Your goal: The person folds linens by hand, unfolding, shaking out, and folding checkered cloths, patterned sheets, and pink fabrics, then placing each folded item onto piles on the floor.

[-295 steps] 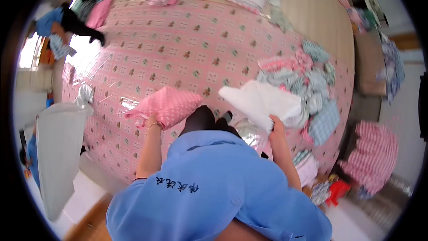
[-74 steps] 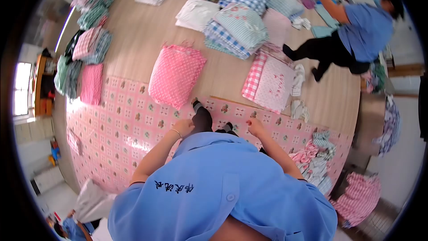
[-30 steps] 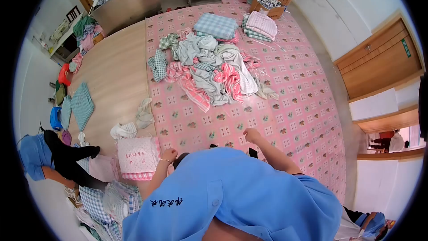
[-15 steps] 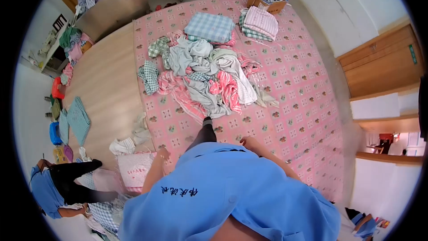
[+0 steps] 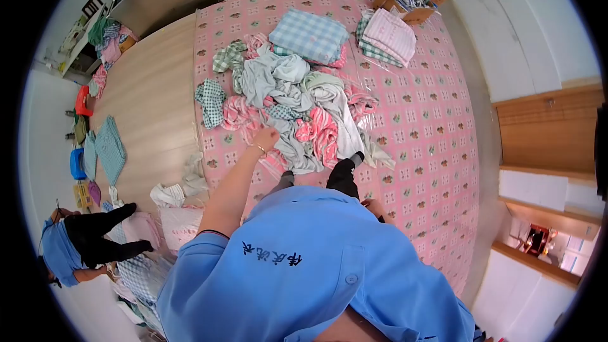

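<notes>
My left hand [image 5: 267, 137] is stretched forward over the near edge of a loose heap of crumpled cloths [image 5: 259, 82], its fingers curled in with nothing visible in them. Beside my body, low at the right, my right hand [image 5: 372, 205] is partly covered by my shirt and its fingers are hard to make out. The heap mixes grey, green, white and pink striped pieces. A folded blue checked cloth [image 5: 308, 35] rests at its far side. My feet are at the heap's near edge, by a white cloth [image 5: 347, 128].
Folded pink and green checked cloths [image 5: 387, 35] lie near a cardboard box of cords [image 5: 408, 0]. A co-worker [image 5: 73, 244] stands at the lower left beside stacked cloths [image 5: 136, 272]. A folded teal cloth [image 5: 109, 150] is on the wooden floor [image 5: 152, 82]. Doors line the right wall.
Since the earlier frames, the folded pink bundle and white cloth have left my hands. The view has turned to the heap, now nearer. My left hand has reached forward; my right has dropped back.
</notes>
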The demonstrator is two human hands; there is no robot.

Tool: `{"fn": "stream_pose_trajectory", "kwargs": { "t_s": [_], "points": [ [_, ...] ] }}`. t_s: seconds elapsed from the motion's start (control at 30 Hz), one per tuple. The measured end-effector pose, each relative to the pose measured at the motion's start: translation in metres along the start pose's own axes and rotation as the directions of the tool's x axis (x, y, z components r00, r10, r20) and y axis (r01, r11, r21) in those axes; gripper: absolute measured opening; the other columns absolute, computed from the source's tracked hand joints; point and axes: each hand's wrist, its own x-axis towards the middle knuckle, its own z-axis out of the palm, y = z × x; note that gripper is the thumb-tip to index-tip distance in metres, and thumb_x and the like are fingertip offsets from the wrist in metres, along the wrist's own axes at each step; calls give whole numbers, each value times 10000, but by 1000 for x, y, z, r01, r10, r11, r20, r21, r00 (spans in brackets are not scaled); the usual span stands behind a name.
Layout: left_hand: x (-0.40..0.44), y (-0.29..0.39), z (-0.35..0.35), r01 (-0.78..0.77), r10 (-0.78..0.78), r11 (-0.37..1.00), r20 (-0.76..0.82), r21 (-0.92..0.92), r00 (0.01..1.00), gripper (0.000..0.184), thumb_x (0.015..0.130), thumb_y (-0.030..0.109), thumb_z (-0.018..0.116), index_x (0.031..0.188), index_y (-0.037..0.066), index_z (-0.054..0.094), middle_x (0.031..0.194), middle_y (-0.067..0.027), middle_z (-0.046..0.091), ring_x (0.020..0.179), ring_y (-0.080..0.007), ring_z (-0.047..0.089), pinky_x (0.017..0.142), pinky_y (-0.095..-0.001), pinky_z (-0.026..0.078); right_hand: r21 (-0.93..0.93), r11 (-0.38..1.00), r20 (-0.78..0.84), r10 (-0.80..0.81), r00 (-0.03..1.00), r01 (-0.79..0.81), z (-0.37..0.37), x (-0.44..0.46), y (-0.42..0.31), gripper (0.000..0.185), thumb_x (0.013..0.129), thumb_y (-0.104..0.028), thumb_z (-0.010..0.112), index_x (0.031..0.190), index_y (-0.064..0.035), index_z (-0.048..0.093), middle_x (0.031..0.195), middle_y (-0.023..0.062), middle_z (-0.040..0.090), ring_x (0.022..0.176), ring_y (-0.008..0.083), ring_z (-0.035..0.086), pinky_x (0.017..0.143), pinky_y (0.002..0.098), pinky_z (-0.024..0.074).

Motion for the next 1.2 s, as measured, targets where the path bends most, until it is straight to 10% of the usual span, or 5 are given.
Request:
{"fn": "stream_pose_trajectory", "kwargs": {
  "t_s": [0.3, 0.37, 0.57, 0.67, 1.2],
  "points": [
    [-71, -25, 128, 184, -309, 887, 249, 425, 918, 272, 717, 257, 510, 763, 2, 593, 761, -184, 584, 741, -324, 562, 671, -396, 437, -281, 955, -22, -108, 994, 98, -217, 98, 30, 288, 624, -84, 501, 887, -95, 618, 896, 150, 594, 887, 283, 555, 772, 363, 431],
    [-76, 5, 135, 95, -352, 840, 403, 534, 845, 270, 719, 255, 512, 765, 4, 599, 765, -179, 588, 740, -320, 564, 681, -393, 437, -238, 943, -157, -275, 948, 234, -255, 157, 83, 246, 642, -12, 554, 885, -20, 591, 705, 146, 600, 599, 186, 583, 486, 297, 458],
    [-47, 100, 142, 373, -374, 927, 154, 36, 915, 248, 730, 254, 515, 776, 29, 609, 774, -159, 595, 778, -288, 564, 701, -374, 435, -784, 519, -136, -678, 723, 339, -364, 228, 76, 170, 680, -26, 505, 836, -23, 572, 702, 125, 597, 561, 179, 570, 453, 301, 448],
    [-30, 91, 147, 323, -310, 941, 131, -101, 942, 245, 731, 248, 512, 779, 27, 606, 753, -155, 595, 719, -268, 578, 666, -363, 448, -244, 936, -262, -316, 912, 254, -364, 228, -7, 193, 681, -47, 514, 863, -22, 574, 722, 131, 596, 568, 193, 573, 481, 295, 457],
    [-158, -74, 126, 586, -742, 590, -87, -556, 665, 194, 740, 124, 456, 801, -24, 567, 660, -113, 579, 534, -195, 571, 458, -296, 464, -661, 525, 201, -564, 801, 536, -246, 204, -278, 253, 674, -89, 472, 889, -4, 575, 721, 134, 599, 617, 220, 599, 591, 334, 466]
  ]
}}
